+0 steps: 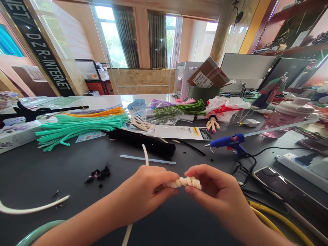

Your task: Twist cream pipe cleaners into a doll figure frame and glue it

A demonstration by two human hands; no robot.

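**Both hands pinch a twisted white pipe cleaner above the dark table**

A white fuzzy pipe cleaner [186,182], soft and plush, is wound into a short, ridged spiral. It sits in mid-air between the two hands, just above the near edge of the matte dark grey table [38,171]. The left hand [151,191] is curled nearly closed, its fingertips pressed on the left end of the spiral. The right hand [212,191] is closed the same way, thumb and forefinger nipping the right end. A straight tail of the same white strand seems to rise behind the left hand, though the knuckles hide where it joins.

Just beyond the hands lies a thin clear glue stick [148,160], smooth and rod-shaped, and behind it a thick bundle of black fuzzy stems [143,143]. To the left a large sheaf of mint-green fuzzy stems [77,128] fans out, with an orange bundle [102,112] just behind it. Small black fluffy scraps [99,174] are scattered left of the hands, and a curved white fuzzy offcut [33,207] lies near the left edge.

To the right, a blue plastic glue gun [228,141] rests on its stand with a black cord trailing off it. A glossy yellow cable [276,218] runs along the table near the right wrist.
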